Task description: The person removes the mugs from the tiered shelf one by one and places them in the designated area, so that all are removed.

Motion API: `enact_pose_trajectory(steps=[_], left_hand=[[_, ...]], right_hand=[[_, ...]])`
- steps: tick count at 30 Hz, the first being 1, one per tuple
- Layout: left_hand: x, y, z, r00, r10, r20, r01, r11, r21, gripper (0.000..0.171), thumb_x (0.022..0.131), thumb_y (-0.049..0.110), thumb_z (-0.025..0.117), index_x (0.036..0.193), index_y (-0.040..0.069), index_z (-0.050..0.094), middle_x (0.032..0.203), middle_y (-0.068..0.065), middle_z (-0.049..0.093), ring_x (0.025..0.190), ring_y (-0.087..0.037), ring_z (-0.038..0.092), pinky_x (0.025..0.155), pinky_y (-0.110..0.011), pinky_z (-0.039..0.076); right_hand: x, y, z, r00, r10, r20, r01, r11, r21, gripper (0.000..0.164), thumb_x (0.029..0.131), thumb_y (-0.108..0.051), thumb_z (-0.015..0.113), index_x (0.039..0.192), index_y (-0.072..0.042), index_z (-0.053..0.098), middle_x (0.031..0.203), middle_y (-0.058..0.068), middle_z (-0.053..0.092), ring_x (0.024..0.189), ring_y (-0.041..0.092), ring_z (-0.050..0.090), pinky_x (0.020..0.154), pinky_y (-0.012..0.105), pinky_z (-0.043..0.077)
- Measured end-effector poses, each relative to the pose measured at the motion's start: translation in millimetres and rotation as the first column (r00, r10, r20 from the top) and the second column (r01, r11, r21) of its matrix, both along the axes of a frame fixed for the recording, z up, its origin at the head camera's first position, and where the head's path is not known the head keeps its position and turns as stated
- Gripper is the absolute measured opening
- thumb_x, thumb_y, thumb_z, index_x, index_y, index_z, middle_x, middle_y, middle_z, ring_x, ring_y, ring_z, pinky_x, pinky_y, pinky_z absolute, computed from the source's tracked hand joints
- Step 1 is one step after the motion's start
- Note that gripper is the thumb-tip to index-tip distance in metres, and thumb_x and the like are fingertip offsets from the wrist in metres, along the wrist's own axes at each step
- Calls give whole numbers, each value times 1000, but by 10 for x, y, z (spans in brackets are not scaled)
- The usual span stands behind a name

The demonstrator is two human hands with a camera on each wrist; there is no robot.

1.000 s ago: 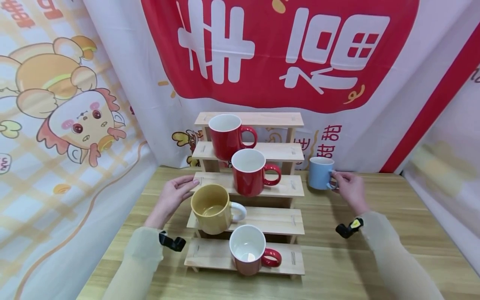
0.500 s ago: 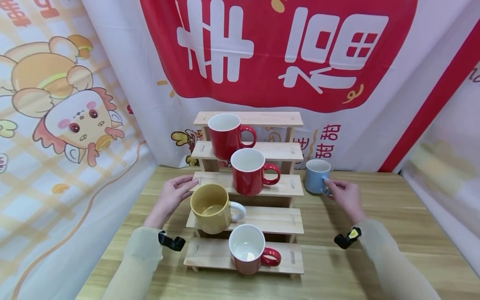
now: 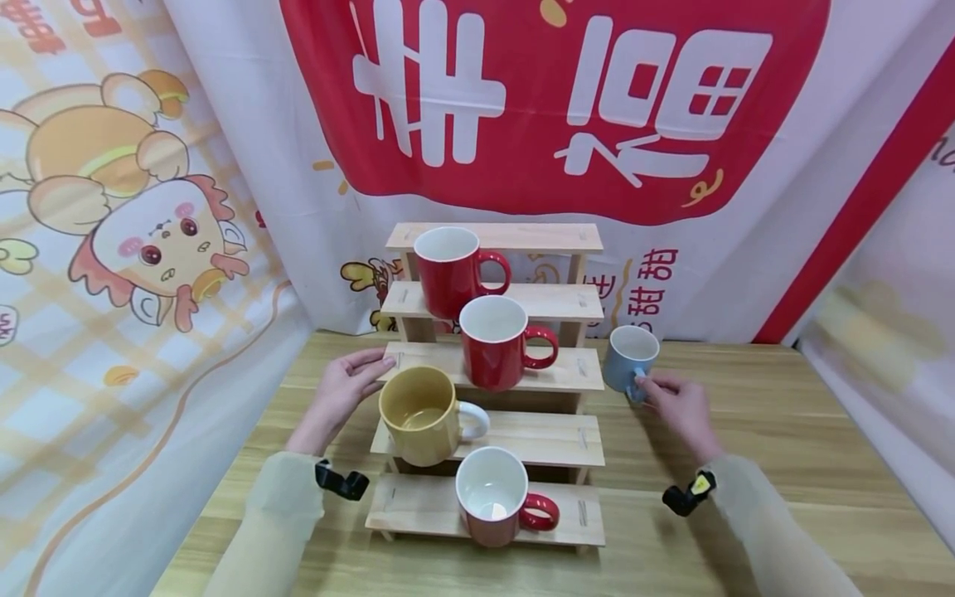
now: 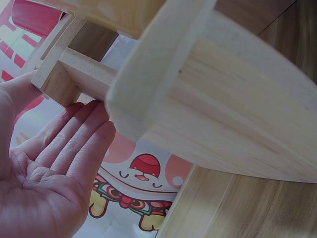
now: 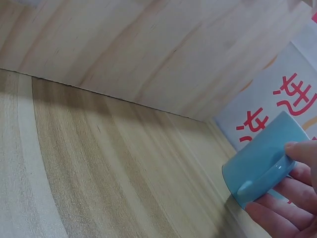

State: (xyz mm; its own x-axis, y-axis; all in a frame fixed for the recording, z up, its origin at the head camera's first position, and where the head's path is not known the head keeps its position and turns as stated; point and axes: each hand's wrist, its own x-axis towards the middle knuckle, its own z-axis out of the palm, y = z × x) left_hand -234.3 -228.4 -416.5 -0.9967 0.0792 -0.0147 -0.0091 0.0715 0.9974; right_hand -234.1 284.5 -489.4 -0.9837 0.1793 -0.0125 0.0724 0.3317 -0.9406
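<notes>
My right hand pinches the handle of a light blue mug beside the wooden tiered rack, at its right. In the right wrist view the blue mug is near the tabletop and the backdrop; whether its base touches the wood I cannot tell. My left hand holds the rack's left edge at a middle tier. Thumb and fairly straight fingers meet the wooden end from two sides in the left wrist view. On the rack stand a yellow mug with a white handle, and red mugs, their insides white.
Another red mug stands higher on the rack, and one more red mug on the lowest tier. A wood-grain table lies beneath. Printed cloth hangs behind and at both sides.
My right hand has brought the blue mug towards me and slightly left, and the mug's opening shows more. The left hand and the rack have stayed in place.
</notes>
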Motion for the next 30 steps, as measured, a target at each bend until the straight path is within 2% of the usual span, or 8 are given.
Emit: enact_pose_trajectory(steps=[5, 8, 12, 16, 19, 24, 27, 30], left_hand=[[2, 7, 11, 1000, 2, 1, -2, 1000, 6, 59, 99, 22, 71, 142, -11, 48, 140, -26, 54, 108, -13, 65, 96, -28, 55], [1, 7, 8, 1000, 3, 3, -3, 1000, 6, 60, 99, 23, 71, 142, -11, 48, 140, -25, 54, 107, -12, 66, 96, -28, 55], [-7, 4, -4, 1000, 3, 3, -3, 1000, 7, 60, 99, 23, 72, 142, -11, 48, 140, -25, 54, 107, -12, 66, 96, -28, 55], [-10, -1, -12, 1000, 5, -2, -5, 1000, 5, 60, 99, 24, 72, 142, -11, 49, 139, -25, 55, 107, -12, 66, 95, -28, 55], [-12, -1, -14, 1000, 7, -6, -7, 1000, 4, 59, 99, 24, 72, 141, -11, 49, 139, -25, 55, 107, -14, 66, 95, -28, 56], [-17, -3, -18, 1000, 8, -2, -8, 1000, 7, 58, 99, 23, 72, 141, -10, 50, 137, -24, 57, 108, -15, 67, 95, -28, 56], [-15, -9, -21, 1000, 7, 0, -7, 1000, 7, 58, 99, 23, 72, 141, -10, 49, 137, -24, 57, 111, -18, 66, 95, -28, 56], [-15, -11, -24, 1000, 10, 3, -10, 1000, 5, 59, 99, 24, 72, 141, -10, 49, 138, -24, 57, 116, -24, 64, 95, -27, 55]], right_hand=[[18, 23, 42, 1000, -9, 19, 9, 1000, -22, 52, 99, -34, 70, 129, 7, 64, 120, 26, 67, 96, 20, 70, 84, 32, 61], [36, 58, 142, 1000, -30, 0, 30, 998, -48, 56, 97, -36, 73, 132, 7, 62, 120, 18, 69, 97, 11, 69, 86, 28, 60], [69, 74, 404, 994, -73, -84, 62, 991, -121, 57, 96, -30, 74, 133, 10, 60, 108, -2, 72, 93, -1, 67, 86, 23, 58], [112, 32, 763, 983, -116, -143, 84, 973, -213, 57, 91, -28, 80, 131, 8, 62, 99, -13, 72, 91, -2, 68, 85, 21, 57], [156, -27, 1057, 982, -110, -155, 84, 982, -167, 62, 88, -39, 81, 134, -1, 64, 110, -10, 72, 99, 2, 67, 87, 19, 56], [239, -180, 1515, 985, -34, -167, 38, 999, 16, 64, 89, -57, 72, 140, -19, 64, 131, -3, 65, 115, 10, 60, 100, 24, 51], [246, -322, 1731, 979, 34, -201, -24, 998, 52, 61, 89, -58, 72, 139, -22, 65, 132, -3, 65, 119, 12, 58, 101, 33, 50], [227, -507, 1902, 966, 104, -239, -86, 993, 81, 58, 89, -57, 73, 136, -23, 66, 129, -4, 67, 118, 14, 59, 98, 30, 52]])
